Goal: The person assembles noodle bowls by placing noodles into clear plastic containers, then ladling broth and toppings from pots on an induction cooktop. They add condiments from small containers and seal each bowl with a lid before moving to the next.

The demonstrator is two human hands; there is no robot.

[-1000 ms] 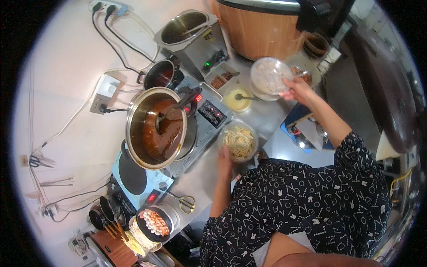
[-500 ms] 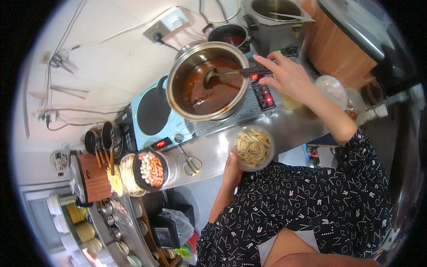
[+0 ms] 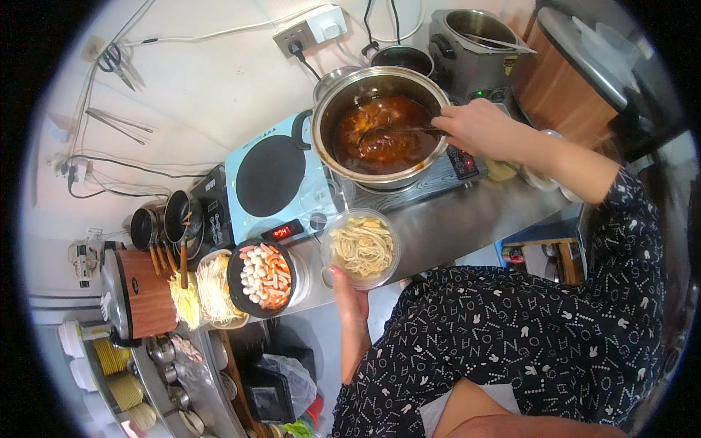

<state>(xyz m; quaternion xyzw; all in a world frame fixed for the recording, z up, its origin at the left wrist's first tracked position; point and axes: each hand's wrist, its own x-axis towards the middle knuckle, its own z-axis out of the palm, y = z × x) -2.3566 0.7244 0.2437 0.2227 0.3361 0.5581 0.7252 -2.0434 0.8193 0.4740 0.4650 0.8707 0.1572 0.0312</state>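
My right hand (image 3: 475,128) is closed around the dark handle of a ladle (image 3: 412,131), whose head dips into the red-brown broth (image 3: 398,155). That broth fills part of a large steel pot (image 3: 380,177) on a patterned induction cooker. Lower down, my left hand (image 3: 352,298) grips a clear round plastic bowl (image 3: 395,257) from its near side, thumb at the rim. Pale noodles (image 3: 363,248) with some yellowish bits lie inside. The bowl is held at the counter's front edge, apart from the pot, partly covering a pair of scissors on the counter.
Left of the pot stands a light-blue cooker (image 3: 244,223) with a black round plate. A black bowl (image 3: 248,308) of sausage pieces and white balls sits in front, beside a bowl of thin white strands (image 3: 219,288). Small pans (image 3: 175,219) and a wood-sided bin (image 3: 150,292) are further left.
My right hand, loosely open at the ladle's handle before, has closed around it; the ladle now stirs the broth. My left hand and the noodle bowl have shifted left relative to the pot.
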